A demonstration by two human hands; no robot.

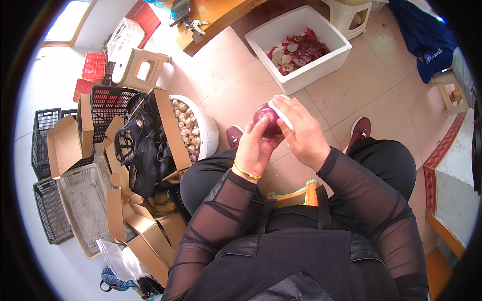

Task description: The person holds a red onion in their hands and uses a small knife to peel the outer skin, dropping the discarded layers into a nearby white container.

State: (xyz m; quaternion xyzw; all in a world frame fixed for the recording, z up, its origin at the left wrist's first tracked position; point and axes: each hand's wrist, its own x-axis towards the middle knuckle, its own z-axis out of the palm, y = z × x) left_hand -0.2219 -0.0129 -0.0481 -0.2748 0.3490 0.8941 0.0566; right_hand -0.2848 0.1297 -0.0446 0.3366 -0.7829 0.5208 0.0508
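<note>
A purple-red onion (263,114) is held in front of my lap, above the tiled floor. My left hand (253,147) grips it from below and the near side, with the thumb pressed on its surface. A gold-coloured bracelet circles that wrist. My right hand (304,131) holds a flat white object (281,115) against the onion's right side; the fingers cover much of it, so its exact kind cannot be told. Beyond my hands stands a white foam box (324,69) with red and pale onion skins (299,50) at its bottom.
To my left, a white plastic basket (209,131) holds garlic bulbs (186,126). Beside it are cardboard boxes (171,129), a black bag (145,150) and plastic crates (81,205). Keys (196,26) and a phone (180,11) lie on a wooden table (216,22). Plastic stools (137,69) stand around.
</note>
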